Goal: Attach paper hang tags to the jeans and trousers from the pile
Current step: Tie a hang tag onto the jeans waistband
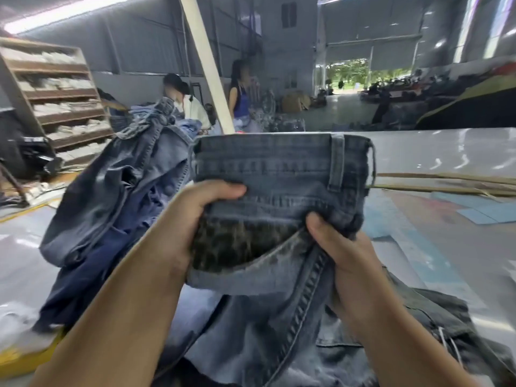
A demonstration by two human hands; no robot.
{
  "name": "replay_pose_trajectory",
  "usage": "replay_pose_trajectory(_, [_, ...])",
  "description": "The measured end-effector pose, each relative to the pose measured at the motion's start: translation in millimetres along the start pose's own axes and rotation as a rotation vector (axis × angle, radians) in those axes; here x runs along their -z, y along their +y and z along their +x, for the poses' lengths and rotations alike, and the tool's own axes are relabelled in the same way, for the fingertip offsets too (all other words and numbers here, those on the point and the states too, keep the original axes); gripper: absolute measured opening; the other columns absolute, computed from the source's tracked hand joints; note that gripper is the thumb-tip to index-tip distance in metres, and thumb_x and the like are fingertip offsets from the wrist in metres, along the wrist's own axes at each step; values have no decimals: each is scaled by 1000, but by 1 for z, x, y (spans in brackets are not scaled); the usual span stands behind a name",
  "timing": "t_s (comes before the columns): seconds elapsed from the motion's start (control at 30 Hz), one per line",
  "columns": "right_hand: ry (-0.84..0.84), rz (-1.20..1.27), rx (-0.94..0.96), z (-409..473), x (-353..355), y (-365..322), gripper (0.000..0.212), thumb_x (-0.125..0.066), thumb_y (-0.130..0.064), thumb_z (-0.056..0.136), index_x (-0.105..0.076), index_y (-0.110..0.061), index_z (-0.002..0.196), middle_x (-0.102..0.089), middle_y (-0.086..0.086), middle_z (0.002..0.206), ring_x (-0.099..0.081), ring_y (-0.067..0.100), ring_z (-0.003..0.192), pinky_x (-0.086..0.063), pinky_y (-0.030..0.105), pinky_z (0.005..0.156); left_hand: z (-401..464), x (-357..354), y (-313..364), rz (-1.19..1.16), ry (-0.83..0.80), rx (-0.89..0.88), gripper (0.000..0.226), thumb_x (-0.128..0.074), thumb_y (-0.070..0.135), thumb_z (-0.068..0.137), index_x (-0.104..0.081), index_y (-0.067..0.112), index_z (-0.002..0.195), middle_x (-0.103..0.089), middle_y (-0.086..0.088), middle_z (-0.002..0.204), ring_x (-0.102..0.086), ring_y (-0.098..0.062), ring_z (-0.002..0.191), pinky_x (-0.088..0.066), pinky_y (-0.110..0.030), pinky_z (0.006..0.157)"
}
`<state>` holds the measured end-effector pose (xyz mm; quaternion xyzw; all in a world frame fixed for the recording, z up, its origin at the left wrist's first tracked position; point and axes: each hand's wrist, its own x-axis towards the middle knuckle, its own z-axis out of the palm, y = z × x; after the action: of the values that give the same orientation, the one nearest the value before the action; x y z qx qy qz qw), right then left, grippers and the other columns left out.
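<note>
Two bare arms up close, reaching forward from the bottom edge of view. Left hand (195,219) gripping the jeans (279,174) at the left of the waistband, thumb on top, fingers curled behind the cloth. Right hand (340,252) pinching bunched cloth at the right side, just under the belt loop (336,163). Both holding tight, nothing loose.

Waistband held up flat and wide, above the tabletop (446,152), legs hanging down toward the near edge. Pile (117,196) of more jeans and dark trousers heaped at the left side of the tabletop, just beside the held pair.

No tag to see yet. Looks like an early step: holding up one pair and finding the spot for the tag. Next, probably: keep one hand on the waistband, free the other, fetch a tag, fix it near the belt loop. Needs the cloth kept flat.
</note>
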<state>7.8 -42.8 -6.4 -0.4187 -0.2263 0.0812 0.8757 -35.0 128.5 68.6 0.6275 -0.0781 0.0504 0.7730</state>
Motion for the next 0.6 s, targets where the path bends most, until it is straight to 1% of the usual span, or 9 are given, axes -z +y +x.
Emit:
replay_pose_trajectory(0.03, [-3,6,-56,7,-7,-1,47,-79,-32,74,-69,-14,116,-71,17,113,-69,36,100,-58,46,81,-2,7,6,63,-9,-61,26,-67,2,70,-69,7,44,-63,-7,46,-61,-13,38,-47,-16,39])
replay_pose_trajectory(0.07, [-19,10,-125,12,-14,-1,55,-78,-37,74,-66,-13,122,-69,18,117,-68,37,104,-56,50,86,-3,8,19,129,67,-56,44,-60,-1,83,-63,5,39,-56,-4,37,-55,-10,31,-43,-14,36])
replay_pose_trajectory(0.1, [-58,18,-195,17,-19,-1,60,-78,-42,73,-65,-13,125,-68,18,119,-68,37,105,-54,50,90,1,16,29,183,138,-43,49,-54,0,92,-59,2,44,-49,-2,31,-52,-10,31,-42,-14,39])
replay_pose_trajectory(0.2, [-250,75,-374,23,-32,4,57,-87,-46,61,-74,-10,103,-73,16,101,-71,33,90,-57,44,84,11,28,45,279,251,-133,27,-57,6,94,-69,-7,74,-57,-8,46,-56,-22,52,-45,-20,51])
replay_pose_trajectory(0.3, [-273,120,-500,31,-35,12,46,-90,-32,54,-69,-7,86,-67,15,82,-64,32,76,-50,42,83,24,34,46,257,334,-156,20,-70,19,83,-80,19,66,-72,-4,65,-69,-17,52,-51,-19,48])
replay_pose_trajectory(0.37, [-231,144,-531,39,-36,15,30,-82,-23,63,-65,-6,80,-63,13,74,-58,30,72,-49,40,78,19,48,36,211,238,-115,11,-78,36,77,-81,26,80,-77,-5,81,-75,-21,70,-57,-29,61])
replay_pose_trajectory(0.47, [-183,221,-510,52,-36,20,12,-76,-16,68,-66,-9,69,-64,8,66,-60,25,65,-51,34,69,8,76,18,71,54,-20,50,-95,53,43,-80,32,86,-78,1,90,-75,-15,83,-59,-29,63])
replay_pose_trajectory(0.53, [-134,277,-464,62,-36,23,12,-69,-22,71,-69,-10,73,-66,7,69,-64,24,66,-55,32,67,-3,88,0,62,-177,35,62,-95,55,42,-79,34,98,-77,1,102,-73,-15,96,-59,-30,73])
replay_pose_trajectory(0.6, [-113,314,-435,72,-39,27,16,-64,-22,74,-70,-9,80,-68,9,76,-66,26,70,-58,34,68,-7,94,-11,172,-210,52,61,-97,41,49,-77,30,105,-75,-5,110,-71,-23,103,-58,-34,79])
